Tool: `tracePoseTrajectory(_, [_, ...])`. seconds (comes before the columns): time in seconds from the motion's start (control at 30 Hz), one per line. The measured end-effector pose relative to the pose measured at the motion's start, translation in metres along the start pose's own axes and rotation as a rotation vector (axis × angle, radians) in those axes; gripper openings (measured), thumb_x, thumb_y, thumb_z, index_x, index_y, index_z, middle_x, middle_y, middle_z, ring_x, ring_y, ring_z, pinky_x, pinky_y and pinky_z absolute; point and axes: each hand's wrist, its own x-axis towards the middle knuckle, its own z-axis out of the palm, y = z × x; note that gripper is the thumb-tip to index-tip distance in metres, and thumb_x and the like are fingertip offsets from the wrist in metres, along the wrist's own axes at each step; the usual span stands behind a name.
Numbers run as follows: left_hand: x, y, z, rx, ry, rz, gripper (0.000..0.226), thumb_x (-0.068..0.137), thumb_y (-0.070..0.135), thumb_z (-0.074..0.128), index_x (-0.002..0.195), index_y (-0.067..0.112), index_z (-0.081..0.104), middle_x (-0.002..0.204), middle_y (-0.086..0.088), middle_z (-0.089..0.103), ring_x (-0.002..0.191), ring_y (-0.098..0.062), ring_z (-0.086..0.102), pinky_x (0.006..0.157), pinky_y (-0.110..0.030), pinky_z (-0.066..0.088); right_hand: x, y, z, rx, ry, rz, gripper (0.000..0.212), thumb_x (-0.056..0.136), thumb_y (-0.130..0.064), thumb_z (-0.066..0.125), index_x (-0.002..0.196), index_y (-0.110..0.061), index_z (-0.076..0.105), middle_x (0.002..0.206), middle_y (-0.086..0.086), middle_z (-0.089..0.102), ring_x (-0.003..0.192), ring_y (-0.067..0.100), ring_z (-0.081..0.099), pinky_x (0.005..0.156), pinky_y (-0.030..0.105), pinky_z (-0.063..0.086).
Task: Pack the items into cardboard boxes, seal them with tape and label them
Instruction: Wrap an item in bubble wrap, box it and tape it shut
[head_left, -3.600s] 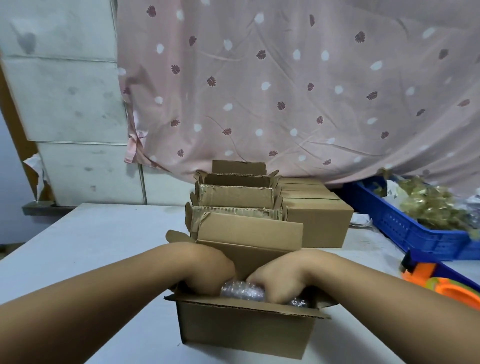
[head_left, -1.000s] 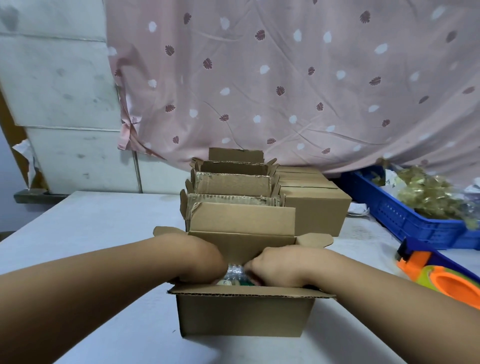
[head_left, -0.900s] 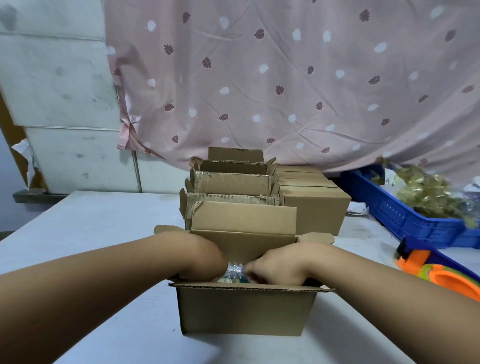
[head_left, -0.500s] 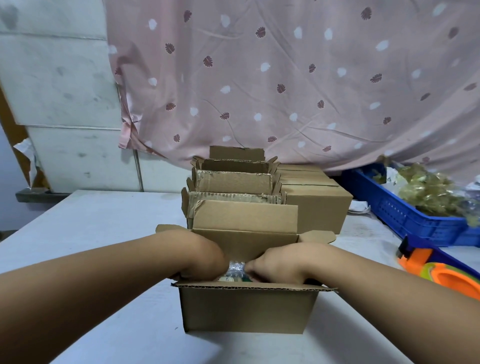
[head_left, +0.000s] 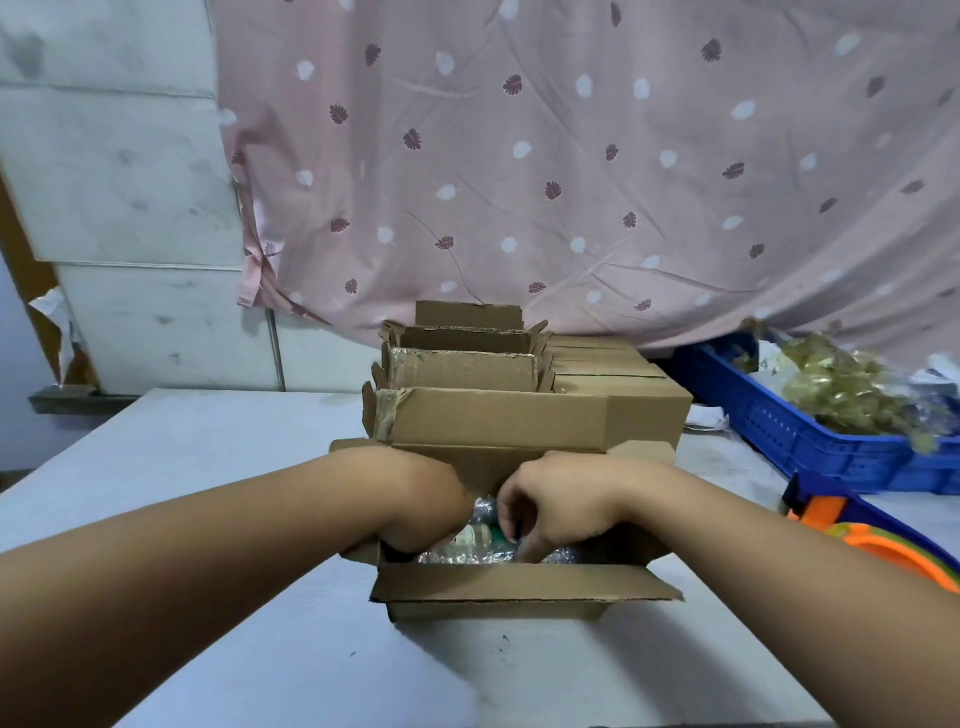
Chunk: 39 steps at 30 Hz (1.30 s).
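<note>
An open cardboard box (head_left: 519, 587) stands on the grey table in front of me, its near flap folded outward. Inside lies a bubble-wrapped item (head_left: 478, 545) with a bit of green showing. My left hand (head_left: 421, 504) reaches into the left side of the box, its fingers hidden below the rim. My right hand (head_left: 556, 509) is over the middle of the box, fingers curled down and touching the wrapped item.
Several open cardboard boxes (head_left: 467, 374) stand in a row behind, with closed boxes (head_left: 644, 415) beside them. A blue crate (head_left: 810, 441) with clear-wrapped goods sits at the right. An orange tape dispenser (head_left: 872, 540) lies at the right edge. A pink curtain hangs behind.
My right hand has lifted a little and its fingers now point down into the box. The view has dipped, showing more of the box's inside and the near flap flatter.
</note>
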Motion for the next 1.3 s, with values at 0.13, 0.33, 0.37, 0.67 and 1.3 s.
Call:
tracePoseTrajectory(0.13, [-0.004,0.004,-0.005,-0.022,0.051,-0.014,0.022,0.091,0.004,0.046,0.104,0.011,0.062,0.106,-0.009,0.062,0.081,-0.021,0.049,0.062,-0.028,0.036,-0.005,0.006,0.001,0.052,0.007,0.048,0.022,0.079,-0.038,0.073,0.096,-0.024,0.072,0.089,-0.004,0.071,0.082,0.011,0.06,0.077,0.028,0.049])
tracePoseTrajectory(0.33, [-0.011,0.001,0.002,-0.173,0.078,-0.023,0.029,0.094,0.009,0.038,0.109,0.017,0.062,0.109,-0.006,0.062,0.081,-0.019,0.049,0.049,-0.022,0.026,-0.021,0.008,-0.01,0.007,0.026,0.014,0.022,0.085,-0.037,0.068,0.105,-0.029,0.073,0.097,-0.01,0.07,0.086,0.005,0.057,0.074,0.021,0.044])
tracePoseTrajectory(0.37, [-0.01,-0.001,0.006,-0.216,0.106,0.003,0.027,0.097,0.017,0.04,0.113,0.022,0.061,0.111,-0.002,0.062,0.089,-0.019,0.053,0.052,-0.023,0.03,-0.024,0.008,-0.011,0.005,0.014,0.012,0.023,0.085,-0.036,0.068,0.107,-0.03,0.072,0.1,-0.011,0.07,0.086,0.005,0.058,0.071,0.019,0.043])
tracePoseTrajectory(0.67, [-0.013,-0.003,0.009,-0.293,0.077,0.174,0.044,0.086,0.004,0.041,0.11,0.03,0.067,0.101,0.005,0.069,0.087,-0.016,0.057,0.076,-0.032,0.047,-0.024,0.006,-0.008,-0.014,-0.248,0.0,0.028,0.09,-0.009,0.056,0.109,-0.022,0.073,0.1,-0.001,0.072,0.084,0.013,0.058,0.074,0.03,0.049])
tracePoseTrajectory(1.3, [0.003,0.005,0.003,-0.274,-0.175,0.048,0.039,0.096,0.002,0.033,0.128,0.01,0.054,0.123,-0.013,0.058,0.09,-0.024,0.047,0.075,-0.028,0.032,-0.001,-0.006,-0.002,-0.17,-0.495,0.112,0.037,0.092,-0.007,0.06,0.128,-0.001,0.057,0.108,0.012,0.063,0.065,0.013,0.048,0.036,0.004,0.036])
